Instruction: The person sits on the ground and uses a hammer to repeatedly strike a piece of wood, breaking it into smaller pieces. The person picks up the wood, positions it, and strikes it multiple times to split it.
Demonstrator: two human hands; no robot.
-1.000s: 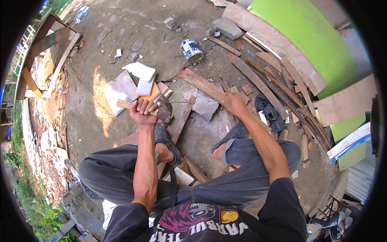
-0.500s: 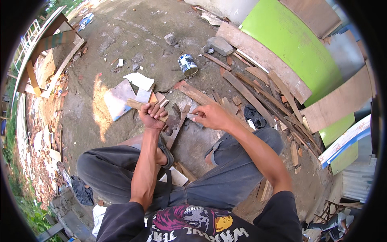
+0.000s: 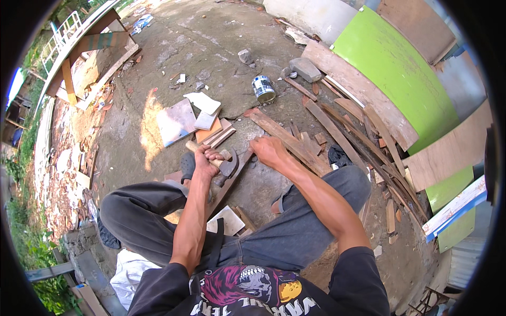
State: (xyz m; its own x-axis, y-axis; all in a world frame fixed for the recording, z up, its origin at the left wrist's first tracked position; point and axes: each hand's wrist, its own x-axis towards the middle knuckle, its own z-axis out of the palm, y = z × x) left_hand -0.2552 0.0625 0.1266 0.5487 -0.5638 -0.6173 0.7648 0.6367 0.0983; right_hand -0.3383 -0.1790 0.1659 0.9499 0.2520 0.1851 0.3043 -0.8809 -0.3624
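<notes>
My left hand (image 3: 205, 160) is closed around the wooden handle of a claw hammer (image 3: 230, 165). The dark hammer head hangs just over a narrow wooden strip (image 3: 223, 193) that slants between my legs. At the strip's far end, the fingers of my right hand (image 3: 269, 151) are pinched together. Whatever they hold is too small and too covered to name. My left foot, in a dark clog (image 3: 187, 165), rests beside the strip.
Stacked boards (image 3: 176, 122) lie ahead to the left, and a paint can (image 3: 263, 88) stands beyond. Long planks (image 3: 337, 127) and a green panel (image 3: 398, 68) fill the right side. A white tile piece (image 3: 230, 221) sits between my legs.
The hammer has turned and come down over the strip in my left hand. My right hand has moved onto the strip's far end. My left foot has shifted forward and left.
</notes>
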